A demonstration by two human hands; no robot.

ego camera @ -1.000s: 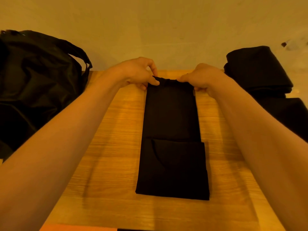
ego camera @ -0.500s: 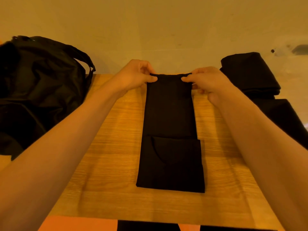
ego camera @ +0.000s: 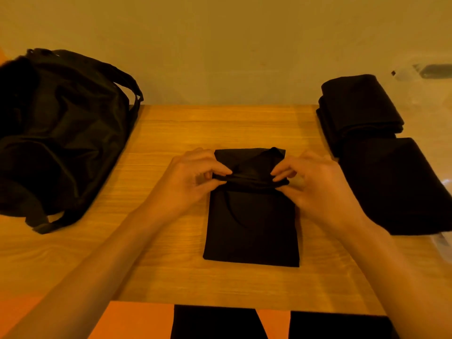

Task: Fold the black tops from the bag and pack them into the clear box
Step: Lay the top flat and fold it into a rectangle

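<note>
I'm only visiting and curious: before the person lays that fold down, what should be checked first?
1. Grip on both sides: ok; left hand and right hand each pinch the top at its folded edge.
2. Fold smooth: not ok; cloth bunches between the hands.
3. Near half flat on the table: ok.
4. Bag apart from the top: ok.
5. Room left by the folded tops: cannot tell.
</note>
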